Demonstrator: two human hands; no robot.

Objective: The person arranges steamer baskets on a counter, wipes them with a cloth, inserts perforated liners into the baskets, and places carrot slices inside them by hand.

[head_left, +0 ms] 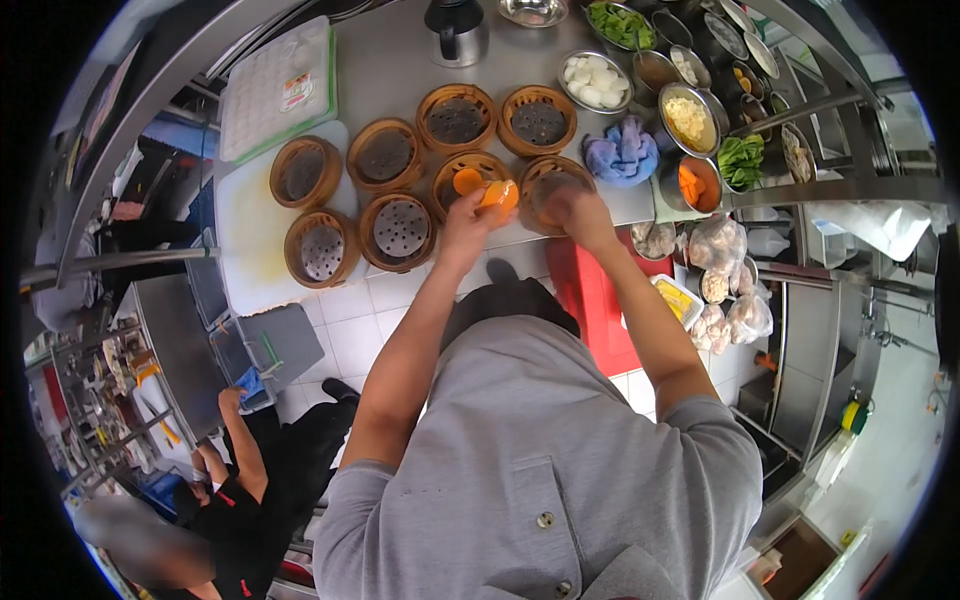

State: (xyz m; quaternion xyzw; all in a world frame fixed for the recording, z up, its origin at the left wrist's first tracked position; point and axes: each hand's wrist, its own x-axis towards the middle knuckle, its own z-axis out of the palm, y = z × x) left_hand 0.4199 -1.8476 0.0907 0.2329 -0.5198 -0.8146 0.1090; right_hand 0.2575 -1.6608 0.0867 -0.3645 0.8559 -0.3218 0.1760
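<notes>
My left hand (467, 232) is closed around a small stack of orange carrot slices (500, 194), held at the near rim of a bamboo steamer basket (440, 190). Another orange round slice (467, 181) shows just beyond my fingers, over that basket. My right hand (580, 212) is smeared by motion above the right-hand front steamer basket (533, 172); its fingers cannot be made out. Several more round bamboo baskets with perforated metal bottoms, such as this one (398, 231), stand in two rows on the steel table.
A blue cloth (621, 152), a bowl of white pieces (596, 82), a bowl of chopped yellow food (689, 119) and a container of carrot pieces (698, 184) lie right. A white board (245, 245) and egg tray (280, 92) are left. A co-worker (240, 510) is lower left.
</notes>
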